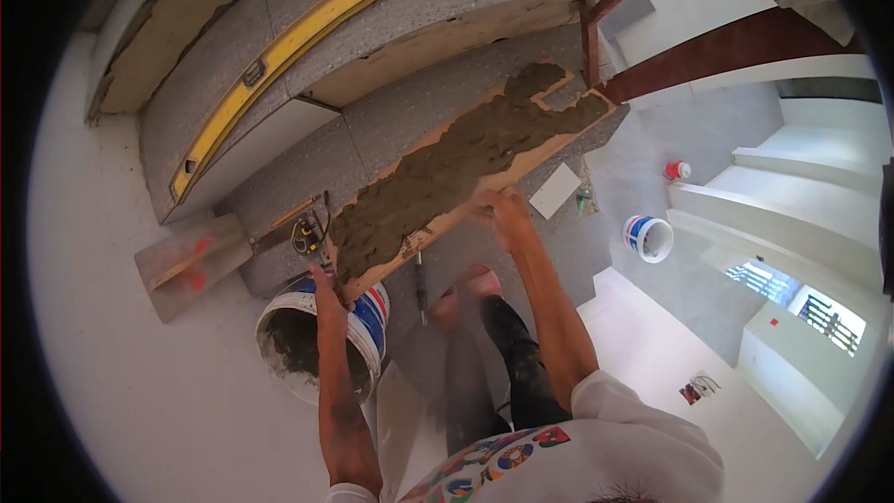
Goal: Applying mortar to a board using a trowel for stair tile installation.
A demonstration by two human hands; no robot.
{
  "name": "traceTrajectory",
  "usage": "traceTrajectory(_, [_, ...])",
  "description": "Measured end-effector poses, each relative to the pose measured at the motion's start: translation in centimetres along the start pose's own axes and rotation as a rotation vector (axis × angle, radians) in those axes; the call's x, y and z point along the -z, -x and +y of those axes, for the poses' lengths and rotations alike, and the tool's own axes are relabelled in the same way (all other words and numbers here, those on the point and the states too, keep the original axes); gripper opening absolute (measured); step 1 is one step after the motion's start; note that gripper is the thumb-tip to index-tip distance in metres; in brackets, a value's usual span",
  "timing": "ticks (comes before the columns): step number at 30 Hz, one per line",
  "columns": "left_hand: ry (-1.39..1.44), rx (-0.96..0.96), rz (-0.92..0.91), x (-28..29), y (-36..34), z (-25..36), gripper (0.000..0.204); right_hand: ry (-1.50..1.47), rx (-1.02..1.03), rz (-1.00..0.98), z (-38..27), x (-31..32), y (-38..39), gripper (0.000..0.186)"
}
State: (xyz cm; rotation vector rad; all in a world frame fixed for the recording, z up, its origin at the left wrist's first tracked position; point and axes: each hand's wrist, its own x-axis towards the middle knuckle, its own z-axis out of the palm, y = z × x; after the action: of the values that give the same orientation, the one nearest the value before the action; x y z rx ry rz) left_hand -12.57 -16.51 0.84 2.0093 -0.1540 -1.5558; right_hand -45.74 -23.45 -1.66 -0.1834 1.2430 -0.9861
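A long, tan-edged tile (523, 166) lies across the space in front of me, its upper face covered with a rough layer of wet grey mortar (438, 160). Its far right end has a notch. My left hand (329, 298) grips the near left corner, fingers closed around the edge. My right hand (504, 212) is closed on the front edge near the middle, its fingertips partly hidden. Beneath the left hand stands a white, blue and red bucket (374, 315) with mortar residue inside. A tape measure (305, 236) and a pencil (296, 210) lie beside the left end.
A yellow spirit level (303, 34) rests on the speckled grey step behind. At the left is a flat trowel (186, 265) with a wooden handle. A small white tile piece (555, 191) lies right of my hand. Red-brown metal bars (736, 56) bound the far right; another bucket (649, 238) stands beyond.
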Motion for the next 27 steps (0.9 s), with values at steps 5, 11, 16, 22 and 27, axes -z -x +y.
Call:
traceTrajectory(5, [-0.159, -0.005, 0.143, 0.5, -2.9, -1.5, 0.071, -0.079, -0.054, -0.018, 4.9, 1.9, 0.1, 0.014])
traceTrajectory(11, [-0.623, -0.363, 0.074, 0.4, -8.6, -6.1, 0.067, 1.063, 0.675, -0.188, 8.9, 7.9, 2.3, 0.02])
traceTrajectory(16, [-0.438, -0.101, 0.2, -0.5, -5.4, -6.6, 0.067, 0.054, 0.053, 0.075, 11.1, 8.1, 2.3, 0.024])
traceTrajectory(22, [-0.354, -0.211, 0.229, -1.4, -3.9, -3.7, 0.058, -0.135, -0.104, -0.091, 11.2, 7.4, 0.5, 0.019])
traceTrajectory(27, [-0.731, -0.633, 0.414, -3.3, -0.6, -5.9, 0.035, 0.613, 0.378, -0.091, 13.8, 14.1, -4.9, 0.011])
